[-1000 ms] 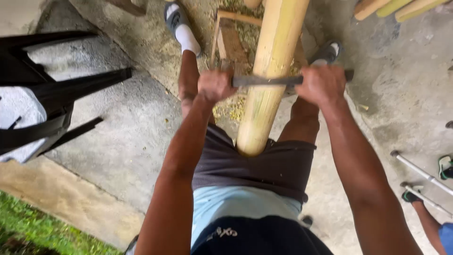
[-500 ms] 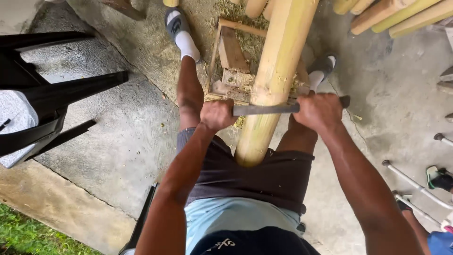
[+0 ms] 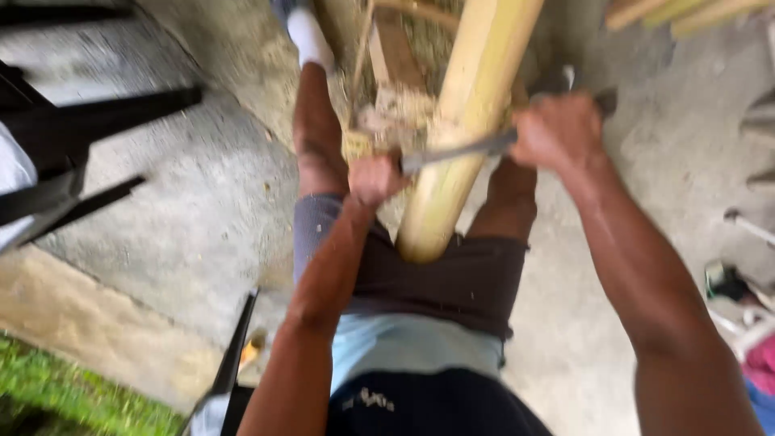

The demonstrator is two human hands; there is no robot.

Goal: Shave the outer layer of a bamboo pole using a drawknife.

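Left hand (image 3: 375,178) and right hand (image 3: 557,129) each clench an end of a grey metal blade (image 3: 456,152) lying crosswise on the thick yellow bamboo pole (image 3: 464,121) between them, above the lap.

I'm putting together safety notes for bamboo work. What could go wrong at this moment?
The blade lies across the bamboo pole with the left hand and right hand gripping its ends; a slip could bring the edge toward the thighs, since the pole's end rests at the shorts. The pole could also roll off the wooden support.
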